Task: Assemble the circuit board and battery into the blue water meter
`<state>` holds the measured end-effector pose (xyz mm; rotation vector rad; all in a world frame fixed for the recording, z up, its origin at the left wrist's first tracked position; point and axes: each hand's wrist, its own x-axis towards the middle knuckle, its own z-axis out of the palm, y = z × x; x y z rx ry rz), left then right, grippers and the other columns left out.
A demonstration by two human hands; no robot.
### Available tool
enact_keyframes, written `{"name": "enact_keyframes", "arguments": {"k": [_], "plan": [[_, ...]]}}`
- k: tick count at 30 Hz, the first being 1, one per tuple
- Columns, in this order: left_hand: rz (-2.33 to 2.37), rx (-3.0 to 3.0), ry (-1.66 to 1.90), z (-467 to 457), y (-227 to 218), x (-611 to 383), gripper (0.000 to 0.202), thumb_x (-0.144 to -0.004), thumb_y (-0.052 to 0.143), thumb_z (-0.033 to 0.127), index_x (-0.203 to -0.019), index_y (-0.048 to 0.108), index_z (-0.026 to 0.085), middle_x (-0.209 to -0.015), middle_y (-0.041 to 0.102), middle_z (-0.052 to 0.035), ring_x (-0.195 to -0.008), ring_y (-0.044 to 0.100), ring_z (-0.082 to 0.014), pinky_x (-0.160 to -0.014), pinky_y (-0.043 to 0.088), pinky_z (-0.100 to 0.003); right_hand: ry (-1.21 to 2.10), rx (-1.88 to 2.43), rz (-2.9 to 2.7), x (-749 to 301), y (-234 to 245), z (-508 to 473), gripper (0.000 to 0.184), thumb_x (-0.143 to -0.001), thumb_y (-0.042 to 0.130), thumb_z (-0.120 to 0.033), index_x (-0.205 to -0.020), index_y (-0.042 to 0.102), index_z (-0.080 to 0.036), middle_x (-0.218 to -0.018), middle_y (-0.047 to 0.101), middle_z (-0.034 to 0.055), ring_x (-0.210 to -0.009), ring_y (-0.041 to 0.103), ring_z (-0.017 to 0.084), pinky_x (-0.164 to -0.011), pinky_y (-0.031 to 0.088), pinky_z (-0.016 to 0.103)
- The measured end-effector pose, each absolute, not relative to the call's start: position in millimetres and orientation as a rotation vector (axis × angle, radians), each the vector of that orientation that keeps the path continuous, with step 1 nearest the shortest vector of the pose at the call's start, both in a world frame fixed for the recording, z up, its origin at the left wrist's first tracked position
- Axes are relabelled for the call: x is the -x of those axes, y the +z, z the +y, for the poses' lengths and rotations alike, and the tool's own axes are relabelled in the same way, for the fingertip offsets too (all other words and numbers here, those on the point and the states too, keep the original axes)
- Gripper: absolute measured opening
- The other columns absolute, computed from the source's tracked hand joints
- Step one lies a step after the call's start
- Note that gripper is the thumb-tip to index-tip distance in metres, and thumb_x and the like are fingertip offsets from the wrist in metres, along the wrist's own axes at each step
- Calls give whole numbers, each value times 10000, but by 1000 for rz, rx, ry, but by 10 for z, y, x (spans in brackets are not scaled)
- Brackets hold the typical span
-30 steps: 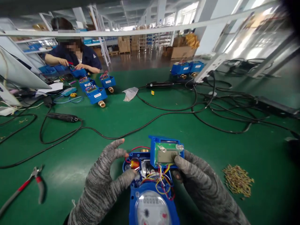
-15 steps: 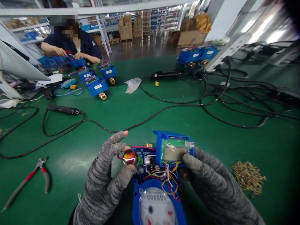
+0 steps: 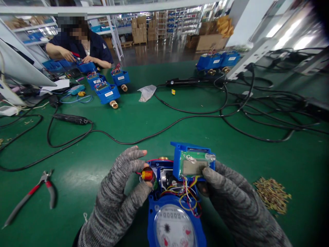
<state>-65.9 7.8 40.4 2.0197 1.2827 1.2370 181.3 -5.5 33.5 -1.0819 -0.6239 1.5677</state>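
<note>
A blue water meter point(image 3: 151, 219) with a round dial point(image 3: 174, 223) lies on the green bench right below me. My left hand point(image 3: 123, 192), in a grey fingerless glove, pinches a battery point(image 3: 147, 175) with a red wire at the left side of the meter's open compartment. My right hand point(image 3: 223, 185), gloved alike, grips a blue display module point(image 3: 177, 159) with a green circuit board and a small screen. It is tilted up over the compartment, my thumb at the screen's right edge. Coloured wires point(image 3: 189, 197) run from the module into the meter.
Pliers point(image 3: 42, 185) lie at left, a pile of screws point(image 3: 272, 195) at right. Black cables point(image 3: 144, 139) cross the bench by a black electric screwdriver point(image 3: 70, 118). Several blue meters point(image 3: 108, 93) stand farther back, near a plastic bag point(image 3: 147, 93). A co-worker point(image 3: 79, 44) sits across.
My left hand has moved the battery slightly right, closer into the compartment, and it has turned so its orange label shows. My right hand still holds the module; the view has shifted a little.
</note>
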Motion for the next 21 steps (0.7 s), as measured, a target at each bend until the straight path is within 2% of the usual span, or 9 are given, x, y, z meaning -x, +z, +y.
{"name": "enact_keyframes", "arguments": {"k": [4, 8, 12, 16, 19, 21], "plan": [[1320, -2119, 1178, 90, 377, 632, 318, -855, 659, 161, -1150, 619, 272, -1310, 636, -53, -1328, 514, -249, -1133, 432, -511, 1512, 1111, -629, -1866, 269, -86, 236, -858, 734, -297, -1085, 748, -360, -1281, 682, -46, -1141, 653, 199, -902, 573, 257], [1310, -2123, 1177, 94, 381, 638, 312, -864, 650, 160, -1157, 612, 260, -1302, 639, -59, -1317, 524, -230, -1129, 443, -480, 1511, 1173, -607, -1875, 236, -103, 286, -879, 712, -305, -1160, 718, -356, -1337, 646, -53, -1224, 603, 184, -957, 541, 239], [1308, -2106, 1165, 77, 387, 644, 316, -868, 649, 163, -1166, 606, 258, -1311, 633, -59, -1326, 514, -228, -1139, 433, -480, 1475, 1183, -614, -1845, 253, -97, 257, -857, 737, -310, -1111, 737, -353, -1277, 684, -52, -1187, 629, 181, -929, 552, 229], [1307, -2119, 1113, 64, 388, 647, 322, -867, 654, 181, -1174, 607, 265, -1307, 639, -56, -1345, 497, -247, -1141, 429, -512, 1445, 1151, -650, -1817, 287, -70, 203, -834, 761, -313, -1033, 760, -352, -1232, 708, -47, -1131, 660, 209, -881, 579, 273], [1322, -2128, 1116, 69, 381, 647, 333, -865, 653, 182, -1183, 608, 273, -1298, 647, -53, -1338, 508, -248, -1133, 440, -515, 1454, 1158, -716, -1815, 298, -39, 213, -851, 740, -331, -1064, 757, -325, -1212, 719, -4, -1069, 685, 245, -873, 586, 334], [1334, -2132, 1139, 73, 374, 640, 335, -863, 654, 177, -1179, 611, 276, -1291, 651, -48, -1325, 520, -244, -1124, 452, -506, 1474, 1156, -740, -1824, 290, -28, 231, -879, 708, -325, -1107, 745, -313, -1213, 719, 10, -1038, 694, 238, -867, 584, 330]]}}
